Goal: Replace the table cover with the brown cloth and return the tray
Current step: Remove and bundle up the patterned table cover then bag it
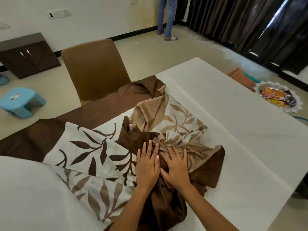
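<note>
A brown cloth (pixel 93 112) with a cream leaf-print panel lies partly spread across the white table (pixel 236 117). Its right part is bunched in a crumpled heap near the table's middle. My left hand (pixel 147 165) lies flat on the dark brown folds of the heap. My right hand (pixel 176 167) rests beside it with spread fingers pressing on the tan folds. A silver tray (pixel 298 104) holding snack packets sits beyond the table's far right edge, on something hidden by the table.
A brown chair (pixel 95 69) stands at the table's far side. On the floor are a blue stool (pixel 21 101) and a dark cabinet (pixel 28 59). A person's legs (pixel 166 19) stand by the wall. Dark curtains (pixel 250 25) hang at right. An orange cloth (pixel 240 77) lies behind the table.
</note>
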A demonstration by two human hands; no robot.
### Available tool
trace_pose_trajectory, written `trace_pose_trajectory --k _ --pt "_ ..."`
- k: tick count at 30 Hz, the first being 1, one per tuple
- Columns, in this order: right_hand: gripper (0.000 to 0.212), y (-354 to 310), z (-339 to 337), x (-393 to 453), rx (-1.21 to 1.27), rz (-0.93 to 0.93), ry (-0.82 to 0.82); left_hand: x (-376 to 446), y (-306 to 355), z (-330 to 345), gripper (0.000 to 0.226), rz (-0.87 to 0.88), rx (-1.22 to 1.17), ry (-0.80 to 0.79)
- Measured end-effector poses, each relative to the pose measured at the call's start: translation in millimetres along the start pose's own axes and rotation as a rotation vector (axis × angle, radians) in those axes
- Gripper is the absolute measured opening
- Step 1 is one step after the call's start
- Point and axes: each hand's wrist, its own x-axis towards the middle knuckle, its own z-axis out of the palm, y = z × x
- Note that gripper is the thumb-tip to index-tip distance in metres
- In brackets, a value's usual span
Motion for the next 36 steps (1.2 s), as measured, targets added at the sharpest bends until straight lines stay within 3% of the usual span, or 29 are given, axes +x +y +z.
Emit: trace_pose_trajectory --k 8,19,23,26,29,31,36 --pt "0.065 3.5 -3.1 -97.9 0.092 0.02 0.144 -89.3 26.5 3.1 0.049 0.066 -0.1 -0.057" --pt "0.049 -1.5 4.2 -93.2 -0.092 0.079 0.046 -105.5 34.6 -13.9 0.053 0.029 -0.156 -0.051" --pt "0.051 -0.1 4.9 -93.0 -0.021 0.079 0.091 -101.0 29.9 -12.5 0.049 0.15 -0.064 -0.079" --pt "0.047 0.8 -0.6 -91.1 0.073 0.019 0.214 -100.5 26.5 -8.4 0.047 0.159 -0.071 -0.09" --pt "0.031 -4.7 -17.0 -69.6 0.152 -0.003 0.404 -101.4 27.2 -7.8 0.046 0.139 -0.08 -0.098" --pt "0.029 -6.8 -28.6 -32.1 0.127 -0.002 0.447 -99.8 27.6 -7.6 0.045 0.135 -0.078 -0.098" --pt "0.056 11.6 -25.7 84.9 -0.069 0.021 0.232 -100.7 26.0 -7.1 0.045 0.134 -0.074 -0.086"
